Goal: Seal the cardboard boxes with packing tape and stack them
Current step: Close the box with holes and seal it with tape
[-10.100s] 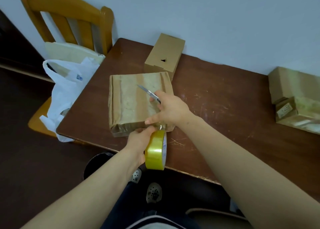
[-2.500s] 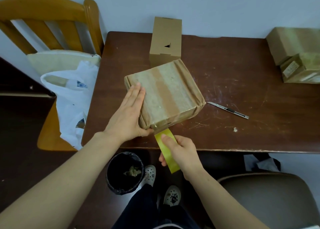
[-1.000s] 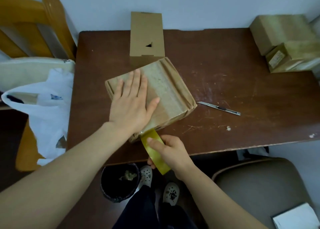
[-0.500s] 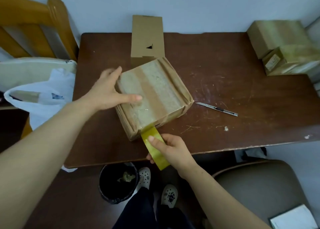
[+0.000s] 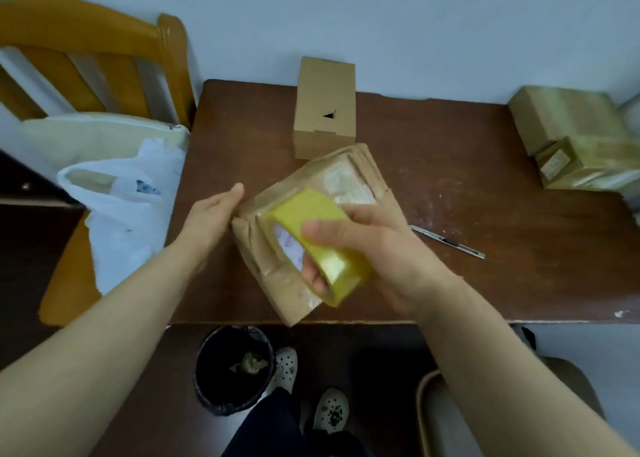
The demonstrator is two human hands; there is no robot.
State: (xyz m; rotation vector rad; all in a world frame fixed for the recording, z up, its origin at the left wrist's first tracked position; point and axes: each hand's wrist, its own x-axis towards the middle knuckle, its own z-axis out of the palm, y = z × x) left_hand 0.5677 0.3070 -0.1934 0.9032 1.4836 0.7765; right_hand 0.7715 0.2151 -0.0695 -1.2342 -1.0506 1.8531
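A flat cardboard box [image 5: 277,280], wrapped in brown paper and tape, stands tipped up on the brown table [image 5: 485,179] near its front edge. My left hand [image 5: 213,214] presses straight fingers against the box's left side. My right hand [image 5: 374,249] grips a yellow roll of packing tape [image 5: 322,221] held over the box's upturned face, fingers through its core. A smaller upright cardboard box [image 5: 325,107] stands behind. Two taped boxes [image 5: 581,138] sit stacked at the table's far right.
A utility knife [image 5: 450,242] lies on the table right of the box. A wooden chair [image 5: 90,51] with a white plastic bag [image 5: 121,214] stands at left. A black bin [image 5: 232,366] sits under the table's front edge. A padded seat [image 5: 446,404] is at lower right.
The box has been tipped up from lying flat. My right hand has lifted the tape roll from below the table's edge to over the box. My left hand has shifted to the box's left side.
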